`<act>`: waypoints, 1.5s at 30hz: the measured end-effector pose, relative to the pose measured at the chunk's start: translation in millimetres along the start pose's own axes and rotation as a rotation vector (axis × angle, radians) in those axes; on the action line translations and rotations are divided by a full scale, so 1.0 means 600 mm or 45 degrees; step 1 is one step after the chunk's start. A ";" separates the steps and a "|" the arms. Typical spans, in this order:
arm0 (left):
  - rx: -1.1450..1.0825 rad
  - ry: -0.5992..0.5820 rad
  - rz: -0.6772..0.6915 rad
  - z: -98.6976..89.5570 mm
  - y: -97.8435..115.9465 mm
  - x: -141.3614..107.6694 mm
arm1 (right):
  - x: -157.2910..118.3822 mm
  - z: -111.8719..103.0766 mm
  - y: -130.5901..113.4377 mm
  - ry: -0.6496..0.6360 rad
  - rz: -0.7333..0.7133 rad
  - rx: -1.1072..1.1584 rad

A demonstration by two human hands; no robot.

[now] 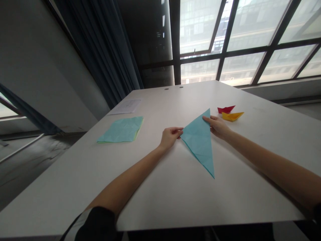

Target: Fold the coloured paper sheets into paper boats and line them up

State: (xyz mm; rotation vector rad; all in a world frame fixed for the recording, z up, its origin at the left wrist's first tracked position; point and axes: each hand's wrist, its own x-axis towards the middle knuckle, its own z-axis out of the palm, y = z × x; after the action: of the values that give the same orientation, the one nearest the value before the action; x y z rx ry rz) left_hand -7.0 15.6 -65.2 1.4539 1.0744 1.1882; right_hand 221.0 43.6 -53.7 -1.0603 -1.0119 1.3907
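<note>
A light blue sheet of paper [198, 140], folded into a triangle, is held up a little above the white table [150, 190]. My left hand [170, 136] pinches its left corner between thumb and fingers. Along the right edge, near the top corner, my right hand [217, 126] grips the paper with the thumb in front and the other fingers behind. The lowest corner points toward me and hangs free. Just beyond my right hand lie a yellow folded paper boat [233, 116] and a red one [226, 109].
A stack of square paper [121, 130], light blue on top with green showing at the edge, lies on the left of the table. Behind it is a printed white sheet [126, 106]. Windows [200, 30] and a dark blue curtain [100, 43] stand beyond the table.
</note>
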 end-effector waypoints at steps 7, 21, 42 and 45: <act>0.026 0.014 -0.020 -0.002 -0.002 0.002 | 0.007 -0.005 0.010 0.034 -0.086 0.003; 0.319 0.143 -0.062 -0.017 -0.017 0.012 | 0.010 -0.009 0.014 0.367 -0.565 -0.727; 1.368 0.010 0.292 -0.029 0.021 -0.006 | -0.063 0.031 0.020 -0.883 -0.529 -1.965; 1.572 -0.119 0.432 -0.015 0.030 -0.019 | -0.062 0.032 0.022 -0.872 -0.530 -1.962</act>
State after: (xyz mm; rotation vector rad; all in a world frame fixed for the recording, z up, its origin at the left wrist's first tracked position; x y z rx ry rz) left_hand -16.4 2.8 -48.5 2.6664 1.6452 0.5881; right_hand 200.8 5.0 -59.2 -1.2218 -2.8211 0.3902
